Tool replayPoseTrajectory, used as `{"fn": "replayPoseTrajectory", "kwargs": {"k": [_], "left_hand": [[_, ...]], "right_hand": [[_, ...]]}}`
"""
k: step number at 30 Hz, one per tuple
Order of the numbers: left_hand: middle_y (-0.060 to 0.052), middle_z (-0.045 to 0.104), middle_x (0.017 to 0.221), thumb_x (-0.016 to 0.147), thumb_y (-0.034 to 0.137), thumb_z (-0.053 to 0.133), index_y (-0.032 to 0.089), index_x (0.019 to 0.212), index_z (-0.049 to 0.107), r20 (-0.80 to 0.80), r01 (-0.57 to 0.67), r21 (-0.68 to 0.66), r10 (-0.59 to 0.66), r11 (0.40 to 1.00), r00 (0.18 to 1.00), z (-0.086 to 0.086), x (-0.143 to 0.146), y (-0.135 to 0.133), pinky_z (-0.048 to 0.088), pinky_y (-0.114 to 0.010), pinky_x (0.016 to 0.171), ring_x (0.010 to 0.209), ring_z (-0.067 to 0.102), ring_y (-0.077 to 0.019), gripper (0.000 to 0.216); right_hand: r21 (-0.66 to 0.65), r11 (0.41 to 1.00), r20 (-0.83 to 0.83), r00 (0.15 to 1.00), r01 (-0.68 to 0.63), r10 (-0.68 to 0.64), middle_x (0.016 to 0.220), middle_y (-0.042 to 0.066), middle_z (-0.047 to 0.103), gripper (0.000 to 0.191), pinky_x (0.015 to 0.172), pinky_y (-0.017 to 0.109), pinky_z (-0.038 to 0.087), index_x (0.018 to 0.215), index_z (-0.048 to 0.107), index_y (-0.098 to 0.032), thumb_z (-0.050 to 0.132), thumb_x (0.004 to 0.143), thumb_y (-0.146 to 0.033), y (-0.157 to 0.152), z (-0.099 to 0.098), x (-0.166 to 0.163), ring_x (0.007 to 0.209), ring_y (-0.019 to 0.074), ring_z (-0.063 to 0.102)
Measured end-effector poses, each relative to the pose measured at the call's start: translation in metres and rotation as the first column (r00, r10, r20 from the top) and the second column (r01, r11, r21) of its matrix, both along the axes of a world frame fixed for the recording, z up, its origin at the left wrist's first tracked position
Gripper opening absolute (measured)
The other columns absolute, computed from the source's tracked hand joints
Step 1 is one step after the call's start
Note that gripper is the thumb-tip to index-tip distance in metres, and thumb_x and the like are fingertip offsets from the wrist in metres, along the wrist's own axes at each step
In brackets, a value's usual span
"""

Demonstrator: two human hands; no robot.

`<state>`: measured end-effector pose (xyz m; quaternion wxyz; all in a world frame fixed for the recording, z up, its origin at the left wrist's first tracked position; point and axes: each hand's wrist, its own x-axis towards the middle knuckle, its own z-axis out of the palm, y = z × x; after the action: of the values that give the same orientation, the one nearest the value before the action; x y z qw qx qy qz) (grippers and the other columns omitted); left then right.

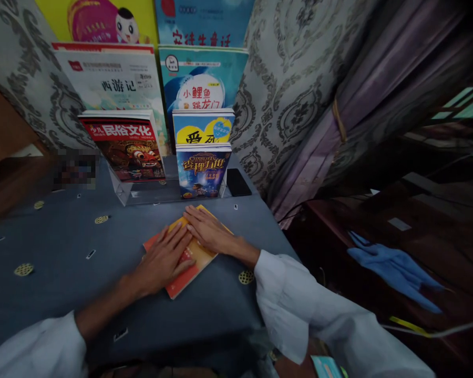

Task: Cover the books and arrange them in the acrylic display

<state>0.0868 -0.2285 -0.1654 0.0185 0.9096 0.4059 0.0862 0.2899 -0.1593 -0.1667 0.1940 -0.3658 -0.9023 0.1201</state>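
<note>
An orange and yellow book [203, 255] lies closed and slanted on the dark table cover. My left hand [167, 260] rests flat across its left part, fingers stretched out. On the upper part of the same cover lies my right hand [207, 228], palm down, its fingertips beside those of the left. Both hands press on the book without gripping it, and they hide much of the cover. Just behind them, a clear book stand [120, 191] carries a red magazine [128, 149] and a blue book [202, 173].
Taller books, among them a white one [110, 79] and a teal one [205, 79], rise in tiers behind. A black phone [238, 182] lies right of the stand. The table [63, 278] ends at the right, near a purple curtain [323, 136] and a blue cloth [394, 268].
</note>
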Motion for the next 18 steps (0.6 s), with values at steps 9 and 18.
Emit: {"fn": "replayPoseTrajectory", "kwargs": {"k": [9,18], "left_hand": [[-0.013,0.038,0.162,0.104,0.058,0.031,0.018,0.158,0.032,0.004,-0.018,0.026,0.018,0.999,1.000,-0.0052,-0.0007,-0.0019,0.024,-0.051,0.125,0.154,0.027,-0.0278,0.067],[-0.011,0.038,0.162,0.104,0.058,0.030,0.020,0.158,0.032,0.012,-0.019,0.034,0.019,0.999,1.000,-0.0046,-0.0009,-0.0018,0.022,-0.050,0.125,0.153,0.030,-0.0269,0.066]], "right_hand": [[-0.017,0.994,0.046,0.993,0.107,-0.107,0.157,0.022,0.042,0.056,0.124,0.050,0.029,0.149,0.046,-0.006,0.036,0.106,-0.040,0.0028,-0.0053,-0.0011,0.151,0.0286,0.033],[-0.082,0.986,0.053,0.989,0.145,-0.141,0.160,0.022,0.037,0.058,0.123,0.053,0.029,0.151,0.043,-0.008,0.039,0.104,-0.040,0.0076,-0.0055,0.0018,0.152,0.0295,0.030]]}}
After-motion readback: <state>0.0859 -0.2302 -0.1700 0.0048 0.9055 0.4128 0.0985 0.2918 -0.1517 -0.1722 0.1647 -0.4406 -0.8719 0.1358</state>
